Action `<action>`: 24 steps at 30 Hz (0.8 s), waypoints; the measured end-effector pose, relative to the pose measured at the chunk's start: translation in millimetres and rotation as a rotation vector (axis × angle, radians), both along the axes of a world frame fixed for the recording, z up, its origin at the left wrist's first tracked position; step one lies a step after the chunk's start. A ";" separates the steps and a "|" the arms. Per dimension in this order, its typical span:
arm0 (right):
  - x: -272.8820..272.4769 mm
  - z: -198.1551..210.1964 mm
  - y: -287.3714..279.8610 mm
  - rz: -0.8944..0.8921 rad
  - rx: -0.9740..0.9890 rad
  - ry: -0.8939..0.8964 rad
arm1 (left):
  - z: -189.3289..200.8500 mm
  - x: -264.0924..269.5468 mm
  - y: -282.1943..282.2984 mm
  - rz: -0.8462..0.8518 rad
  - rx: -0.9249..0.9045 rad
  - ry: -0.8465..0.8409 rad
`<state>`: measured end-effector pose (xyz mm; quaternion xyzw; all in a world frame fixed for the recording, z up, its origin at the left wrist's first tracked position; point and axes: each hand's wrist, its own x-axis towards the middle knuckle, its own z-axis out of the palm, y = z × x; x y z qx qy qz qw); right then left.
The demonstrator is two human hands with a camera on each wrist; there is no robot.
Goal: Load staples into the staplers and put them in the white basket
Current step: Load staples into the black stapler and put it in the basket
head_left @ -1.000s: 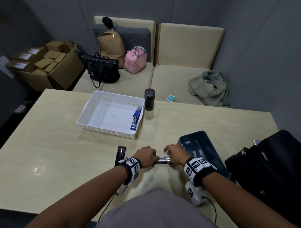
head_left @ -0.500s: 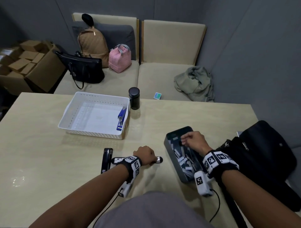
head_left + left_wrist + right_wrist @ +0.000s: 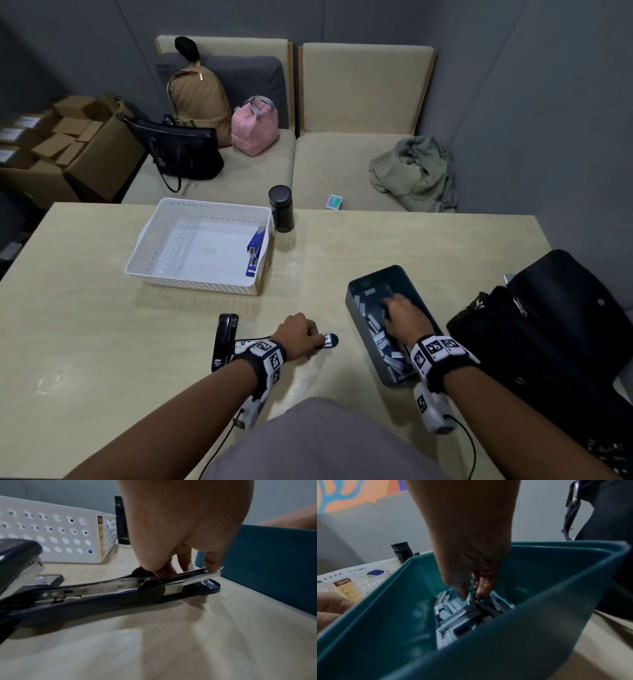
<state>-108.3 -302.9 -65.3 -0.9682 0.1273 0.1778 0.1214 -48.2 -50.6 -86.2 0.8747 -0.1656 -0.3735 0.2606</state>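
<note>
While leaning over the table's front edge, pinched the bare metal magazine of the opened stapler with the left hand, grip curled down onto the rail, lid swung flat back on the table. Reached the right hand into the teal bin at the front right, grip closed thumb-to-fingers on one staple strip among the loose pile. Left a black stapler lying just beside the opened one, and a blue stapler inside the white basket, along its right wall, toward the far edge.

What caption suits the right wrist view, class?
Right hand pinches a staple strip inside the teal bin.
</note>
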 end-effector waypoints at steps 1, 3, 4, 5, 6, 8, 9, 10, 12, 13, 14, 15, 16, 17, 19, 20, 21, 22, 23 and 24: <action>0.8 -1.7 1.6 -0.001 -0.018 0.012 | 0.0 -0.7 0.0 -0.006 0.002 -0.006; 2.0 -3.4 5.9 0.001 -0.062 0.033 | 1.7 -1.3 -0.6 -0.027 0.011 -0.021; 2.6 -3.0 8.4 -0.002 -0.080 0.034 | 2.1 -1.3 -0.8 -0.041 0.015 -0.029; 2.8 -2.9 10.7 -0.007 -0.091 0.031 | 2.0 -0.9 -0.9 -0.052 0.017 -0.035; 3.2 -3.1 12.7 -0.017 -0.099 0.026 | 1.6 -0.2 -1.0 -0.060 0.019 -0.037; 4.3 -3.8 14.8 -0.045 -0.082 0.030 | 0.9 0.5 -0.8 -0.067 0.018 -0.033; 5.0 -3.7 15.1 -0.058 -0.059 0.036 | 0.1 0.8 -0.5 -0.065 0.017 -0.031; 5.6 -4.0 14.9 -0.075 -0.029 0.044 | -0.8 1.0 -0.6 -0.066 0.014 -0.031; 6.1 -4.2 13.3 -0.103 0.046 0.060 | -2.9 1.7 -0.2 -0.072 0.010 -0.036; 6.1 -4.7 11.9 -0.112 0.082 0.059 | -3.7 2.3 0.0 -0.075 0.007 -0.040; 5.9 -5.3 10.2 -0.124 0.117 0.048 | -4.8 2.6 0.4 -0.079 0.006 -0.042; 5.4 -5.9 8.3 -0.138 0.152 0.028 | -5.7 3.0 0.9 -0.080 0.005 -0.043; 4.9 -5.8 6.3 -0.151 0.186 0.004 | -6.5 3.1 1.2 -0.079 0.002 -0.044; 4.3 -5.6 4.2 -0.168 0.227 -0.027 | -7.3 3.2 1.3 -0.079 -0.001 -0.046; 2.3 -3.3 0.1 -0.208 0.335 -0.086 | -8.3 3.0 1.2 -0.085 -0.002 -0.056; 1.2 -2.6 -1.5 -0.225 0.379 -0.113 | -8.6 3.2 1.3 -0.086 -0.001 -0.060; 0.0 -1.6 -2.7 -0.236 0.413 -0.133 | -8.9 3.3 1.6 -0.086 0.000 -0.061; -1.2 -0.7 -3.2 -0.244 0.439 -0.142 | -9.5 3.3 1.7 -0.087 0.002 -0.060; -1.7 0.0 -3.3 -0.251 0.464 -0.146 | -9.5 3.3 1.9 -0.088 0.002 -0.059; -1.8 0.9 -3.1 -0.260 0.487 -0.148 | -10.0 3.4 2.1 -0.087 0.000 -0.058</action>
